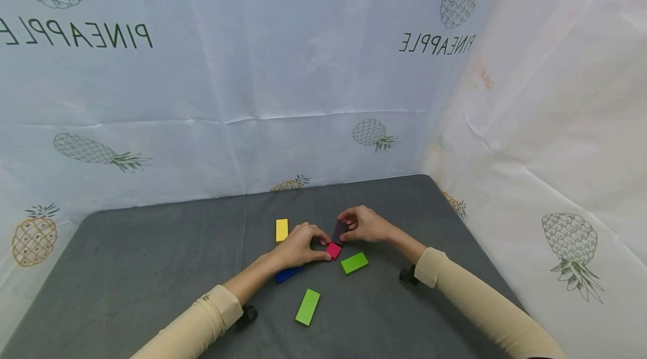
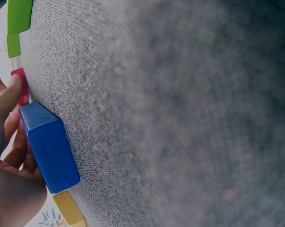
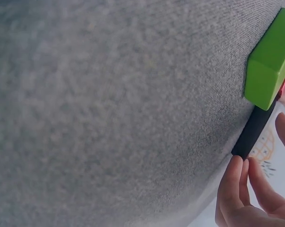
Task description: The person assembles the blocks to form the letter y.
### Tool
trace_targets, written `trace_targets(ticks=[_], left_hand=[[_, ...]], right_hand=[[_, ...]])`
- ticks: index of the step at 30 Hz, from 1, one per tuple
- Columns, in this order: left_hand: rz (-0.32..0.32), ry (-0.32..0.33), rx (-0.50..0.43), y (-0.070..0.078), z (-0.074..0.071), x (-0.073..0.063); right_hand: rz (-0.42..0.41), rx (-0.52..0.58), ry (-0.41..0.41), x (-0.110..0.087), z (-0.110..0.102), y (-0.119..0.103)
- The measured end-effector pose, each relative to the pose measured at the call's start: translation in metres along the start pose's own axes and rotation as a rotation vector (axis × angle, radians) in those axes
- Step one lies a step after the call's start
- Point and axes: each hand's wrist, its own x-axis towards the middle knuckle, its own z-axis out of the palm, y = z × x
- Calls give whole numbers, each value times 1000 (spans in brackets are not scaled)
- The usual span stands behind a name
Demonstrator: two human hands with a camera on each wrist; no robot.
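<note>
Near the middle of the table, my left hand [image 1: 300, 245] pinches a small red block [image 1: 333, 250] between thumb and fingers. The lower end of a flat black block [image 1: 339, 232] meets the red one. My right hand [image 1: 369, 225] holds that black block, fingertips at its far end and thumb by its near side. In the right wrist view, the fingers touch the end of the black block [image 3: 254, 131], partly hidden by a green block [image 3: 268, 61]. Below my left hand lies a blue block [image 2: 52, 151], mostly covered by the hand in the head view.
A yellow block [image 1: 281, 230] lies just beyond my left hand. One green block [image 1: 354, 263] is right of the red block, and another green block [image 1: 308, 307] lies nearer me. The dark grey table [image 1: 151, 269] meets pineapple-printed cloth [image 1: 303, 67] at the back and right.
</note>
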Motion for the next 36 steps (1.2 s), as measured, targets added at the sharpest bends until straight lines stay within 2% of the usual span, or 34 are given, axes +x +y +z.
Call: trace_targets(ticks=[2, 4, 6, 7, 9, 10, 13, 17, 18, 25, 32, 36], left_hand=[[40, 17, 8, -7, 3, 0], [33, 10, 11, -6, 3, 0], [-13, -16, 13, 3, -2, 1], [-29, -16, 12, 0, 1, 2], [-69, -32, 0, 6, -2, 2], [-71, -23, -7, 1, 1, 2], [-16, 10, -11, -13, 9, 1], [26, 24, -20, -15, 9, 0], [19, 22, -30, -11, 6, -1], [4, 19, -6, -18, 11, 1], [-25, -5, -6, 8, -4, 1], [-37, -14, 25, 13, -6, 0]], right_hand=[[1, 2, 5, -1, -1, 0], [1, 4, 9, -3, -1, -1], [2, 3, 13, -5, -2, -1], [2, 5, 14, -6, -3, -1], [1, 6, 15, -9, -4, -1], [1, 9, 16, -10, -4, -2], [-4, 24, 15, -14, -5, -3], [-23, 37, 14, -20, -7, -6], [-27, 37, 14, -22, -7, -7], [-38, 39, 4, -35, -9, -10], [-63, 63, -68, -48, -10, -6], [-120, 68, -144, -51, -9, -1]])
